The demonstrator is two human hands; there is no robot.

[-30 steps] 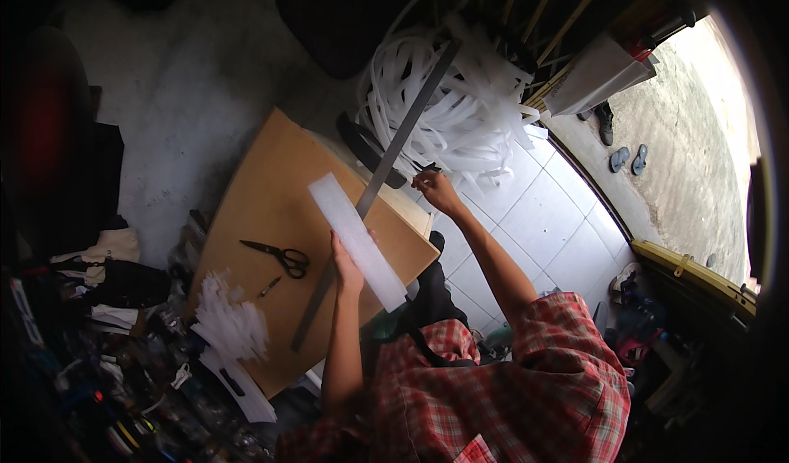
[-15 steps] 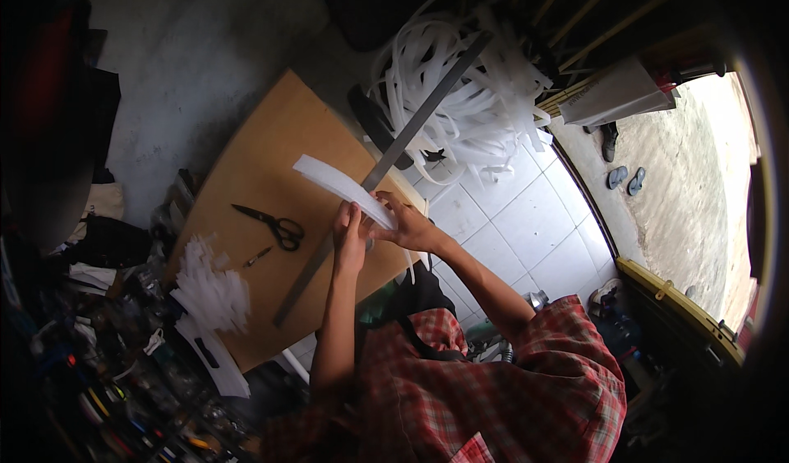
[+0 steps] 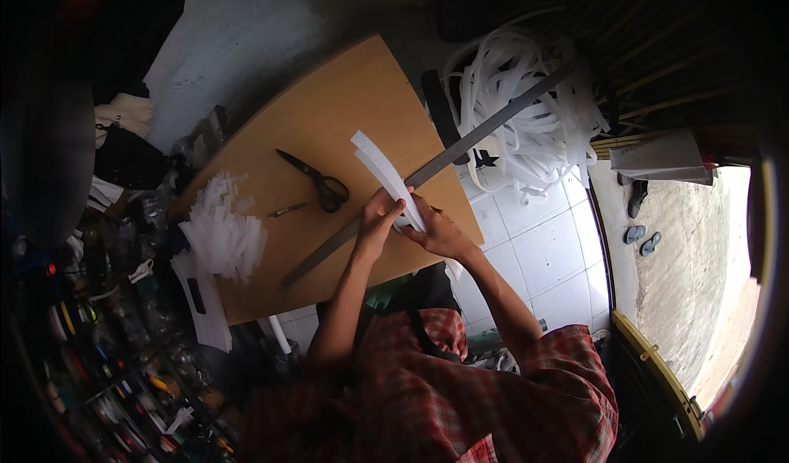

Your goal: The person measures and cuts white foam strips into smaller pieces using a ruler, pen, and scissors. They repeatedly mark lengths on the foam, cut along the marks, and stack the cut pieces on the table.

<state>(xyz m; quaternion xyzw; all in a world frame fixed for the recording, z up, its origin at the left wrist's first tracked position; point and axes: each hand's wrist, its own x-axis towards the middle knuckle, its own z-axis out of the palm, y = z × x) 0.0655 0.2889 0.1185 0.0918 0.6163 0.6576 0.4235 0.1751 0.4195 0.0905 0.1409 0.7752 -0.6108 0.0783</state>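
A white strip, perhaps a folded bundle of strips (image 3: 381, 165), slants up from my hands over the wooden table. My left hand (image 3: 380, 219) grips its left side, thumb on top. On its right side, my right hand (image 3: 442, 234) is closed around the lower end, with the fingertips partly hidden. Beneath the hands a long grey metal bar, like a straightedge (image 3: 493, 124), crosses the table (image 3: 353, 85) diagonally and juts past its right edge. Black scissors (image 3: 329, 190) lie to the left of my hands, with a small slim tool (image 3: 288, 211) beside them.
Cut white pieces (image 3: 223, 226) are heaped at the table's left corner. A big tangle of white strips (image 3: 526, 101) sits beyond the right edge, above the tiled floor (image 3: 534, 253). Cluttered small goods (image 3: 123, 364) fill the lower left. Sandals (image 3: 642, 239) lie outside the doorway.
The view has turned, so the table appears shifted right. The white strip now points more steeply away from me, still between both hands.
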